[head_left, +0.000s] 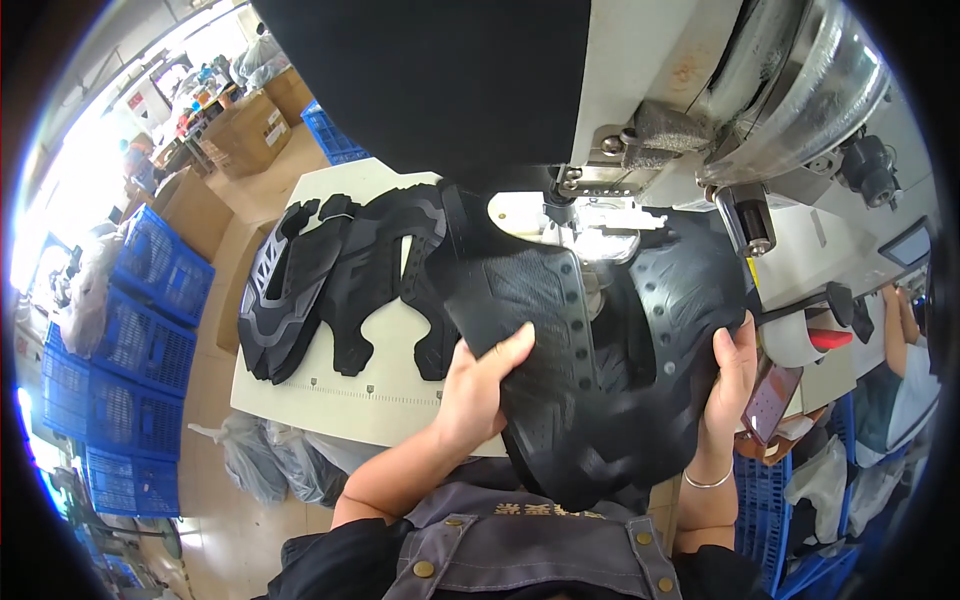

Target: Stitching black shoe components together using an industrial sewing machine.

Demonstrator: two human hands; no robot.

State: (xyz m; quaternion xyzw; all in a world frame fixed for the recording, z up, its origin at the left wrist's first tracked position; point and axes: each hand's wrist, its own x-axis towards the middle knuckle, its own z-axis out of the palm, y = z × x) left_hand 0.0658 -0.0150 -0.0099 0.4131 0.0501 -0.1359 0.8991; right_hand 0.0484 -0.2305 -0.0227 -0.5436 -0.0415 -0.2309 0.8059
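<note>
Though small, gold apron lettering (535, 510) beside a black panel (600, 435) in the pinch of both hands (480, 390) (733, 375).

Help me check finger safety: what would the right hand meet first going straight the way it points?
Beyond the black piece it holds, the right hand would probably first meet the dark cylinder on the sewing machine; depth is unclear.

A bare front strip of the white table (300, 400) leaves passage left of the left hand (478, 390). Beyond it, black panels (372, 258) obstruct the surface; the sewing machine (645, 65) bars the far side, and a phone (773, 398) flanks the right hand (731, 385).
</note>
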